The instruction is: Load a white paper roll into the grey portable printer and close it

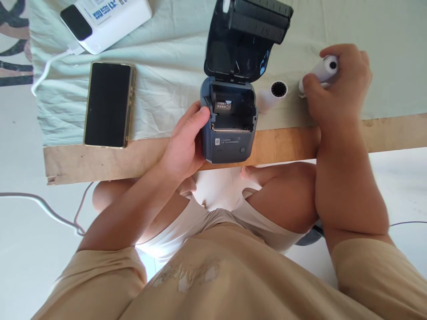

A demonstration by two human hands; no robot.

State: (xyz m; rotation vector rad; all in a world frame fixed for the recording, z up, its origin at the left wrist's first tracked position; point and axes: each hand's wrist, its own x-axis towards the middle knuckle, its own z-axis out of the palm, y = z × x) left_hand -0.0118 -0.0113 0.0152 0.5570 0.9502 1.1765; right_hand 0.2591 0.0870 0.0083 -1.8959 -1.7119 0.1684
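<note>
The small dark printer (228, 120) stands at the near edge of the bench (283, 142), its lid (245, 38) swung up and back so the paper bay lies open and bare. The left hand (185, 144) clasps the printer's left side, thumb hooked over the top rim and fingers wrapped round the body. Just right of the printer a white paper roll (271, 94) lies on its side on the cloth, its dark core facing the near side. Farther right, the right hand (336, 84) is closed round a second white paper roll (323, 70), thumb and fingers pinching it, its core end showing between them. The two hands are well apart, one on either side of the printer. A pale green cloth (167, 66) covers the bench behind a bare wooden strip. On the left of the cloth lies a phone (108, 104), screen dark, and beyond it at the far left a white power bank (106, 20) with a white cable (50, 66) plugged in.
</note>
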